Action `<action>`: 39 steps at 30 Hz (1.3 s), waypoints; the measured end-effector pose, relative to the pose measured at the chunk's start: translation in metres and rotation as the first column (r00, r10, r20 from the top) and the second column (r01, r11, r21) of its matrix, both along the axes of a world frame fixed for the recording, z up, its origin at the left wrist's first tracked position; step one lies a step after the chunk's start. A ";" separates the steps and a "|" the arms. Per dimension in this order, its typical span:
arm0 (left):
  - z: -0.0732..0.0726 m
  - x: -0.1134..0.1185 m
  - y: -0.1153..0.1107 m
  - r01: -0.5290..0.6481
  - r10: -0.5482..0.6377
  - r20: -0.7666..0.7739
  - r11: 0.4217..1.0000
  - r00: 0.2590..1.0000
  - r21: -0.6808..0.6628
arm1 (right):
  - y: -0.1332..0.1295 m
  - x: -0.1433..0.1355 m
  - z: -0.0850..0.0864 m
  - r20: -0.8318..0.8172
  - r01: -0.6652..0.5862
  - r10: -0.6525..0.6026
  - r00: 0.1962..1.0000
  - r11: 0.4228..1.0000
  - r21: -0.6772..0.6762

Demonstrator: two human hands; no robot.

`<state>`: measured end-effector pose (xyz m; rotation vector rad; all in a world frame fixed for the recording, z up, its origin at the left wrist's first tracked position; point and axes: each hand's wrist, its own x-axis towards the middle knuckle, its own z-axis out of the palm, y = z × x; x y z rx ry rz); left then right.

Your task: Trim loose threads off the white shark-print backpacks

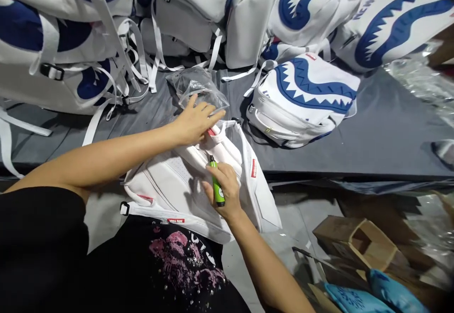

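A white backpack (pixel 170 176) with red labels lies across my lap and the table's front edge, its straps spread to the sides. My right hand (pixel 227 187) is wrapped round a short green tube with black ends (pixel 218 185), held above the backpack with its narrow black tip pointing away from me. My left hand (pixel 196 121) rests at the backpack's top end, palm down with its fingers stretched out. Just beyond those fingers is a crumpled clear plastic bag (pixel 198 86); whether the fingertips touch it I cannot tell.
A white backpack with a blue shark-mouth print (pixel 305 95) sits on the dark-covered table (pixel 386 133) to the right. Several similar backpacks (pixel 198 15) are piled along the back and left. On the floor at right are an opened cardboard box (pixel 354 242) and blue printed items (pixel 354 299).
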<state>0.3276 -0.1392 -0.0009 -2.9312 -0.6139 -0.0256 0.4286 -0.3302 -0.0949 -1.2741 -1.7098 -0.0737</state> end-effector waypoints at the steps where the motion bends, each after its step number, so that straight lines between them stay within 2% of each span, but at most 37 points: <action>1: -0.003 -0.001 0.000 0.074 -0.075 0.019 0.997 0.997 0.015 | 0.001 0.005 -0.003 -0.016 -0.019 0.019 1.000 1.000 -0.005; 4: -0.007 -0.003 -0.005 0.185 -0.184 -0.027 0.982 0.982 0.036 | 0.004 0.012 -0.015 -0.222 -0.003 0.001 0.975 1.000 -0.012; 6: -0.009 0.001 -0.007 0.193 -0.187 -0.107 0.980 0.977 0.046 | 0.006 0.010 -0.023 -0.421 0.038 -0.052 0.906 0.998 -0.041; 8: -0.012 0.008 -0.007 0.179 -0.167 -0.179 0.983 0.970 0.052 | 0.007 0.009 -0.029 -0.512 0.064 -0.098 0.853 0.994 -0.085; 10: -0.015 0.014 -0.005 0.158 -0.143 -0.206 0.986 0.968 0.059 | 0.011 0.012 -0.031 -0.461 0.076 -0.129 0.878 0.988 -0.131; 12: -0.018 0.017 -0.003 0.157 -0.141 -0.195 0.985 0.971 0.074 | 0.015 0.020 -0.027 -0.337 0.083 -0.129 0.933 0.986 -0.146; 15: -0.021 0.019 -0.002 0.152 -0.136 -0.154 0.984 0.979 0.097 | 0.020 0.035 -0.014 -0.178 0.049 -0.074 0.981 0.988 -0.144; 17: -0.022 0.019 -0.002 0.143 -0.129 -0.147 0.986 0.981 0.085 | 0.021 0.046 -0.003 -0.128 0.033 -0.058 0.990 0.981 -0.189; 20: -0.024 0.021 0.000 0.128 -0.122 -0.150 0.991 0.981 0.034 | 0.025 0.058 0.011 -0.190 0.003 -0.061 0.980 0.957 -0.291; 23: -0.024 0.024 0.003 0.110 -0.109 -0.156 0.994 0.982 -0.008 | 0.036 0.063 0.022 -0.303 -0.099 -0.023 0.953 0.918 -0.384; 25: -0.024 0.026 0.004 0.083 -0.087 -0.157 0.996 0.984 -0.028 | 0.044 0.063 0.027 -0.272 -0.145 0.018 0.962 0.879 -0.455; 27: -0.023 0.027 0.003 0.033 -0.039 -0.151 0.999 0.988 -0.040 | 0.049 0.062 0.030 -0.131 -0.094 0.030 0.991 0.853 -0.514; 30: -0.021 0.028 0.001 -0.031 0.022 -0.141 0.998 0.990 -0.059 | 0.049 0.062 0.030 0.071 0.038 -0.002 0.997 0.857 -0.513; 35: -0.022 0.031 0.005 -0.049 0.035 -0.127 0.993 0.991 -0.111 | 0.042 0.067 0.027 0.037 0.044 -0.029 0.999 0.862 -0.505; 39: -0.023 0.031 0.012 -0.008 -0.008 -0.116 0.991 0.993 -0.133 | 0.042 0.066 0.035 0.061 0.066 -0.039 0.997 0.835 -0.546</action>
